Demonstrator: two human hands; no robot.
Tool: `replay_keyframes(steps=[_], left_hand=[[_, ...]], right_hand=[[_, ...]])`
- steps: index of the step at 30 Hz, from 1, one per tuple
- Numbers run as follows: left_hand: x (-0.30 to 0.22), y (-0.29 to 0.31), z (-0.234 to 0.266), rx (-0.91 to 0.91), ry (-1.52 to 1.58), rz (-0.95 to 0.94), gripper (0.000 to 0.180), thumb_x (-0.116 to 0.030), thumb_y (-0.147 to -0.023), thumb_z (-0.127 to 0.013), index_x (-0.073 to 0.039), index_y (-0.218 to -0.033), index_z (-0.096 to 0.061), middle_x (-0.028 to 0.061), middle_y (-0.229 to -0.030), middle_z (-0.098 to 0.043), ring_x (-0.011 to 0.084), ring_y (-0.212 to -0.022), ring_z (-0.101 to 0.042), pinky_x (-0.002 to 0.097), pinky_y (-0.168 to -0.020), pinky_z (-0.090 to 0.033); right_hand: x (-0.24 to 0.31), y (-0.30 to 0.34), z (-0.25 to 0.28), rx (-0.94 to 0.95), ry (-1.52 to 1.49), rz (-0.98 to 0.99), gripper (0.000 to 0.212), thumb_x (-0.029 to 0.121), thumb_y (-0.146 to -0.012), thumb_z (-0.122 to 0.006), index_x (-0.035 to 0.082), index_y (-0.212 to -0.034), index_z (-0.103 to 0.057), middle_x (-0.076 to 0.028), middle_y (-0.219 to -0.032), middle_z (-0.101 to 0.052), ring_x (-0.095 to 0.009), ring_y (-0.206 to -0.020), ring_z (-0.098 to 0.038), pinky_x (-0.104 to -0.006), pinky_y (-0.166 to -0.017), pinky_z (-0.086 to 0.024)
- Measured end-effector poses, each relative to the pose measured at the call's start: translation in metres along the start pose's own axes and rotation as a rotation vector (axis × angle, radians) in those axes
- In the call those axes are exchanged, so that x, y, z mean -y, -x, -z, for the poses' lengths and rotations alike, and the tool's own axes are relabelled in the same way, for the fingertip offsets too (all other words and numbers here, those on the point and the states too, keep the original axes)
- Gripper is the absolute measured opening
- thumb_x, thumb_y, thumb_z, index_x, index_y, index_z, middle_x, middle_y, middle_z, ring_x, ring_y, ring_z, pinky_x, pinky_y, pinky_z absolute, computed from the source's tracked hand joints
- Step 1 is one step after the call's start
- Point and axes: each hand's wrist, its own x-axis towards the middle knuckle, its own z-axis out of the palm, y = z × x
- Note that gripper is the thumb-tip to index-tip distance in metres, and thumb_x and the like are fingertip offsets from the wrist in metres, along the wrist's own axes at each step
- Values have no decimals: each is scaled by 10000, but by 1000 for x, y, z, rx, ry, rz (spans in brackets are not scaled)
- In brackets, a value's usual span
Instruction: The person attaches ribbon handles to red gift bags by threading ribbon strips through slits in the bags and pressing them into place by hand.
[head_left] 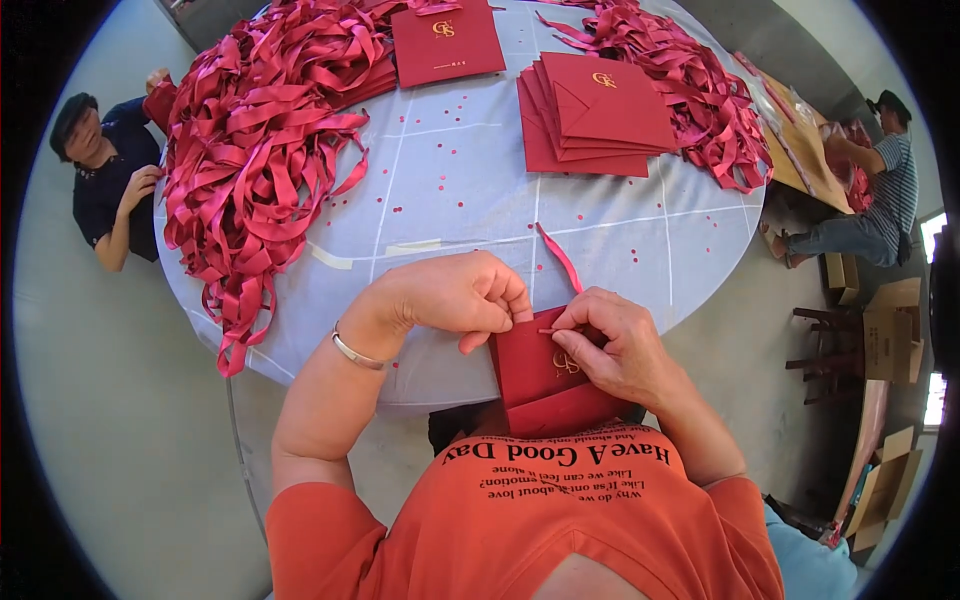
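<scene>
A flat, folded red paper gift bag [540, 362] with a gold emblem rests at the table's near edge, against my orange shirt. My left hand [478, 298] has its fingers curled and closed at the bag's upper left edge, with thumb and fingertips on the paper. My right hand [622, 345] pinches a short end of red ribbon between thumb and forefinger over the bag's front. The ribbon's loose tail [560, 258] runs from behind my right hand onto the table. Where the ribbon passes through the bag is hidden.
A big heap of red ribbons [262, 140] covers the round table's left side; another heap [700, 100] lies at right. Stacked red bags [610, 105] and one more bag [448, 45] stand beyond my hands. Two people [105, 170] work nearby, one at each side. Cardboard boxes [893, 330] sit at right.
</scene>
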Motion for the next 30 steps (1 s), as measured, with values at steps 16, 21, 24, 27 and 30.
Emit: replay_keyframes(steps=[16,21,24,27,30], left_hand=[[-7,1,-6,-41,-24,77,144,-78,-888,-585,8,-992,-637,8,-651,-624,58,-511,-579,204,-466,-398],[-7,0,-5,-74,-85,95,147,-69,-898,-571,-5,-1000,-655,0,-639,-614,60,-511,-581,207,-468,-402],[-5,0,-4,-74,-69,100,155,-62,-905,-560,-2,-1012,-656,0,-653,-615,63,-509,-582,209,-466,-401],[-3,-1,-4,-76,-65,100,154,-64,-912,-557,-2,-1013,-656,1,-668,-616,66,-507,-581,210,-464,-401],[-1,-2,-4,-80,-56,98,149,-67,-917,-559,0,-1008,-655,2,-676,-617,67,-507,-581,211,-463,-401]], right_hand=[[-10,5,-9,-195,258,419,230,5,-655,-752,53,-871,-686,-59,-778,-634,-221,-651,-639,-318,-552,-518],[-8,8,-9,-207,409,544,246,11,-649,-758,59,-879,-688,-58,-822,-626,-222,-677,-636,-329,-582,-522],[-8,8,-10,-185,400,543,245,16,-655,-762,51,-884,-682,-64,-827,-619,-226,-689,-636,-333,-586,-522],[-8,6,-10,-178,337,508,237,15,-667,-762,42,-884,-673,-71,-825,-616,-233,-690,-637,-336,-585,-524],[-4,4,-9,-176,308,475,234,8,-673,-762,36,-885,-666,-75,-820,-621,-242,-686,-641,-336,-584,-528]])
